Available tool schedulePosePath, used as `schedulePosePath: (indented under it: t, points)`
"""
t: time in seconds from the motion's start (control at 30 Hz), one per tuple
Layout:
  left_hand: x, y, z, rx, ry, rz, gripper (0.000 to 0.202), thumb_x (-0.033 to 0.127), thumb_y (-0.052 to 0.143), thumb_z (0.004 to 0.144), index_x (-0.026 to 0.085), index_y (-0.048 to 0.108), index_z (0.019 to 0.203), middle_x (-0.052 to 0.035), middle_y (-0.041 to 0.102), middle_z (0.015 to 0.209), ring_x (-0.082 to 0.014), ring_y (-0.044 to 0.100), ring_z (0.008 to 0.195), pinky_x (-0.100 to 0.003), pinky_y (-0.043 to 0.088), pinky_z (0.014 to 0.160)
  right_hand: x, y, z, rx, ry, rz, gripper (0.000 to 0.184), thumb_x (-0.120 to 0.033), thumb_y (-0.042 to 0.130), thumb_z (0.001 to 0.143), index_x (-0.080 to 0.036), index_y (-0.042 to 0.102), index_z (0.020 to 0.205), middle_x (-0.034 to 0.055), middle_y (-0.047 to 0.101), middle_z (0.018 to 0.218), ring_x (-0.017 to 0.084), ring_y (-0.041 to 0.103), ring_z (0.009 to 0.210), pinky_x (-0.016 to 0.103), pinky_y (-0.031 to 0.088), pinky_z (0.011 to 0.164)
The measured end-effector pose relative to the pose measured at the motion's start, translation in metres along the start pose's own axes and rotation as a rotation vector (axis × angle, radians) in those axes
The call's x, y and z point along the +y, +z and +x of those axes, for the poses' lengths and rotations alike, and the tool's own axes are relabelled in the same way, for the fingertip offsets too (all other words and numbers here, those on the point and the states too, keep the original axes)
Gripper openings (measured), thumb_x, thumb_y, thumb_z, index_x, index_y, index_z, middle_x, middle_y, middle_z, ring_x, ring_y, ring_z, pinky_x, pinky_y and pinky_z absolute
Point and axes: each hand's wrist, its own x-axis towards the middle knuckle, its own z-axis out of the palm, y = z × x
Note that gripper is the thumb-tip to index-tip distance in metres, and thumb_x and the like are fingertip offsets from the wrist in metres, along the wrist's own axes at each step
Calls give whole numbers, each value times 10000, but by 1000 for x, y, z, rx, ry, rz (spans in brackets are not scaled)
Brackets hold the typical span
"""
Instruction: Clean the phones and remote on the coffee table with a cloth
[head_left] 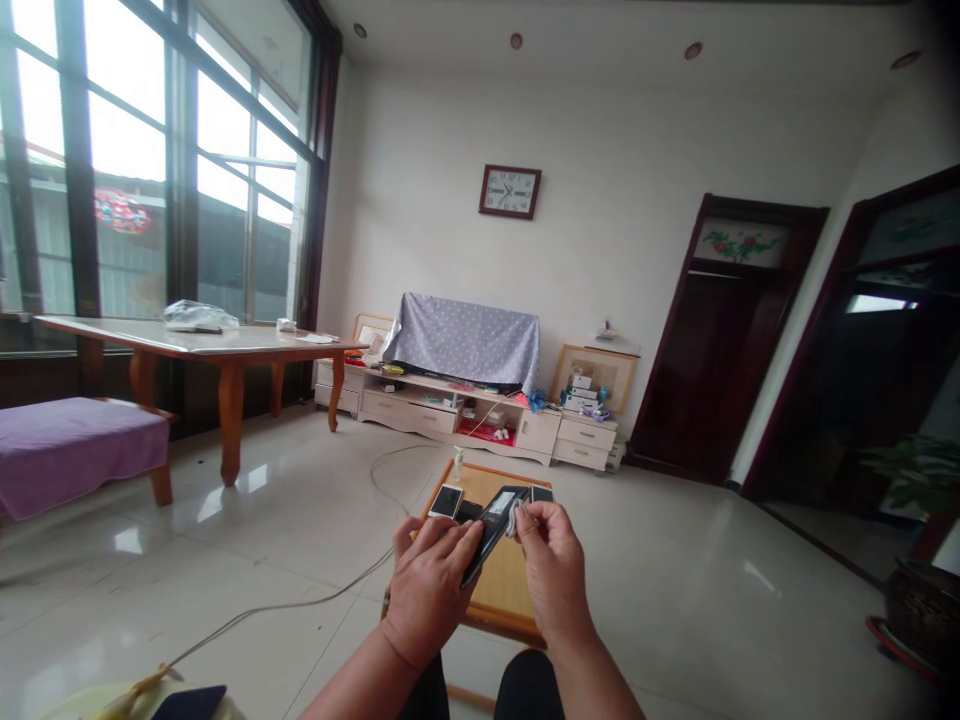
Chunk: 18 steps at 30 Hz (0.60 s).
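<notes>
Head-camera view of a low wooden bench (504, 585) standing on a glossy tiled floor (675, 600). The left hand (429, 592) closes around the lower part of a black smartphone (489, 530), which is tilted and held above the bench. The right hand (553, 572) is just beside it, its fingers (534, 518) narrowly pinched on a small pale wad (514, 520), perhaps cloth, at the phone's upper edge. Risks: with the phone held at a slant in one hand, a slip could drop it on the bench edge or tile and crack it. A white-framed smartphone (446, 500) and a second phone (541, 494) lie close to the hands, where a careless wrist could knock them. A small clear bottle (457, 463) stands upright near the far edge and might tip if jolted. A thin white cable (300, 600) trails over the floor beside the bench and could snag. Farther off stand a wooden table (202, 340) and a purple-covered seat (75, 450); nothing stands between the hands and the phones.
</notes>
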Motion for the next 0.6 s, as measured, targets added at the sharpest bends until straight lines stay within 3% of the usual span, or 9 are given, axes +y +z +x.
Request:
schedulePosePath:
  t: [0.17, 0.37, 0.53, 0.6]
  points:
    - [-3, 4, 6, -21, -21, -17, 336, 281, 626, 891, 296, 660, 1225, -16, 777, 1094, -255, 645, 1017, -473, 299, 989, 1, 13, -32, -156, -53, -55, 262, -478, 680, 905, -228, 612, 867, -2, 632, 738, 162, 578, 649, 273, 500, 628]
    - [4, 8, 13, -10, 7, -9, 319, 283, 632, 915, 310, 654, 1232, -2, 780, 1088, -232, 653, 1011, -476, 294, 1006, -8, -6, 1, 20, -60, -57, 317, -533, 678, 896, -222, 618, 909, 17, 676, 787, 175, 613, 704, 289, 508, 670]
    - [8, 11, 15, -35, 10, -21, 296, 300, 603, 935, 299, 662, 1226, -9, 779, 1092, -244, 651, 1029, -484, 286, 1013, -5, -7, -15, -89, -95, -105, 273, -490, 677, 905, -222, 631, 892, 10, 648, 767, 165, 591, 678, 277, 503, 642]
    - [11, 12, 15, -48, 21, -29, 300, 294, 606, 935, 301, 661, 1230, -10, 778, 1100, -242, 653, 1034, -479, 288, 1015, -6, -11, -15, -77, -85, -85, 275, -491, 679, 902, -219, 636, 891, 20, 663, 778, 174, 608, 693, 283, 512, 647]
